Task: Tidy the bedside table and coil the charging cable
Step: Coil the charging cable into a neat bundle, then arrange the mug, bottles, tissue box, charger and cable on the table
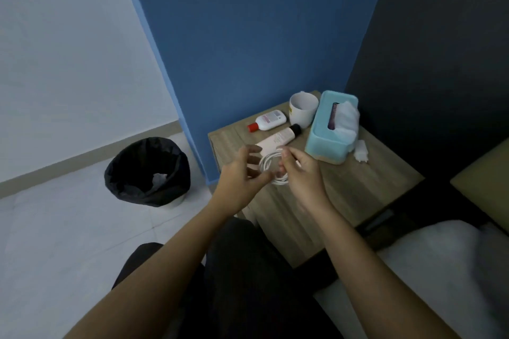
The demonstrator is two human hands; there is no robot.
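A white charging cable (271,166) hangs in loops between my two hands, above the front left part of the wooden bedside table (358,190). My right hand (301,170) pinches the loops from the right. My left hand (242,173) sits just left of the coil with its fingers curled and apart, touching or nearly touching the cable; blur hides the contact. A white charger plug (361,152) lies on the table, to the right of the tissue box.
A light blue tissue box (330,129), a white mug (303,109), a white bottle with a red cap (268,120) and a pink tube with a black cap (278,138) stand or lie at the table's back. A black-lined bin (147,172) sits on the floor, left. The bed (440,270) is right.
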